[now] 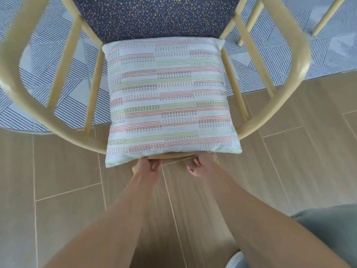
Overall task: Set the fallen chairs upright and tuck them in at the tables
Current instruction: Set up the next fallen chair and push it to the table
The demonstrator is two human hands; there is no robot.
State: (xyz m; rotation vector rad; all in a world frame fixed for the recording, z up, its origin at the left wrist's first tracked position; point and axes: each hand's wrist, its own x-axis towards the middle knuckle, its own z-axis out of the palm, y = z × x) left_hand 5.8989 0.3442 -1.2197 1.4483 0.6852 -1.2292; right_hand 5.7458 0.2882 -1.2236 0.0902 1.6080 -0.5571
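Hands worked low: left hand (146,167) and right hand (201,165) both curled onto the curved back rail of one pale wooden chair (278,47), upright, seat facing away, one striped cushion (170,101) propped against its back.

Home dining area: cushioned wooden chair (257,60), patterned rug (58,105), wood-look floor (289,151)

Wood-look tile floor (193,209) carries a striped rug (48,60) under the chair (286,60).
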